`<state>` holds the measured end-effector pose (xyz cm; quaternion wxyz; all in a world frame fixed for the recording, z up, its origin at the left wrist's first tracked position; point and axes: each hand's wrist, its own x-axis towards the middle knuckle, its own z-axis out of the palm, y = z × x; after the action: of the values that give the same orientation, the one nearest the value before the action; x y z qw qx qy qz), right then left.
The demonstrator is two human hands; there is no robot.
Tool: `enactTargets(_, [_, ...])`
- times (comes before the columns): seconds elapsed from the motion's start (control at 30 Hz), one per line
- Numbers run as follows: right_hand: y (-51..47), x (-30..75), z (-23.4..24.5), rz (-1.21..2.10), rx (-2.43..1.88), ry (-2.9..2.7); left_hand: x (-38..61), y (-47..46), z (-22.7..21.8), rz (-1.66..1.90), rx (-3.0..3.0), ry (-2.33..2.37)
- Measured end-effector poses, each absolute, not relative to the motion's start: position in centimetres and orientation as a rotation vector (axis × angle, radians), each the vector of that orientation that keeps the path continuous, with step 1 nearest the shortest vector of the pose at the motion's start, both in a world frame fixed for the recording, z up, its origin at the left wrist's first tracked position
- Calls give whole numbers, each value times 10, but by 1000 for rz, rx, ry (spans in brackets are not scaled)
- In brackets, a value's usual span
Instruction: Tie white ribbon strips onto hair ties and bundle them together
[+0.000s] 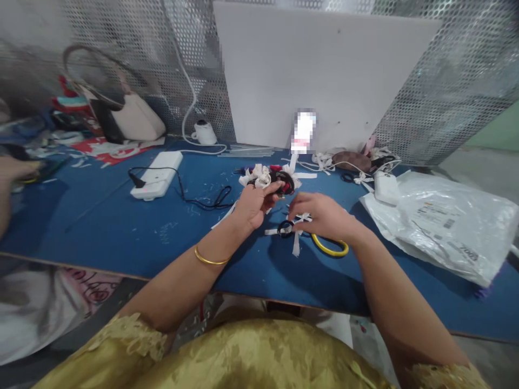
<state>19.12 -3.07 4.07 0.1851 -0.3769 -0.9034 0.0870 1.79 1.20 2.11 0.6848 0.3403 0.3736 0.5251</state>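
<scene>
My left hand [257, 202] reaches over a small pile of black bands [287, 182] and crumpled white strips [259, 176]. Its index finger is stretched out onto the black bands, and the other fingers are partly curled. Close by on the right, my right hand [324, 213] is bent down toward the table, thumb and fingers apart. Below its fingertips lie a black ring-shaped band [285, 229] and more white strips [296, 244]. A yellow-handled tool, likely scissors [330, 249], lies partly hidden beneath the right hand.
The blue table [194, 237] carries a white power strip [159, 175] with a black cable on the left. A white plastic parcel bag [441, 221] and white adapter [385, 188] lie right. A white board [320, 70] stands behind; a handbag [135, 119] and another person's hand [18, 168] are left.
</scene>
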Motion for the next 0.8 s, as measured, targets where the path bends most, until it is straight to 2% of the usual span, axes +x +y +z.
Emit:
enactTargets(0.17, [-28, 184, 29, 229, -1174, -2803, 18, 12, 21, 1151, 712, 837])
enactTargets(0.33, [-31, 202, 49, 307, -1218, -2399, 19, 12, 23, 1256, 691, 877])
enactTargets(0.4, [-33, 206, 55, 158, -1227, -2186, 20, 11, 23, 1327, 693, 906])
enactTargets(0.5, [-33, 201, 52, -237, -1206, -1947, 22, 8, 23, 1340, 724, 894])
enactTargets(0.67, [-29, 185, 31, -793, -1138, -2108, 23, 3, 20, 1208, 826, 813])
enactTargets(0.8, [-28, 185, 26, -950, -1099, -2196, 24, 3, 20, 1224, 874, 837])
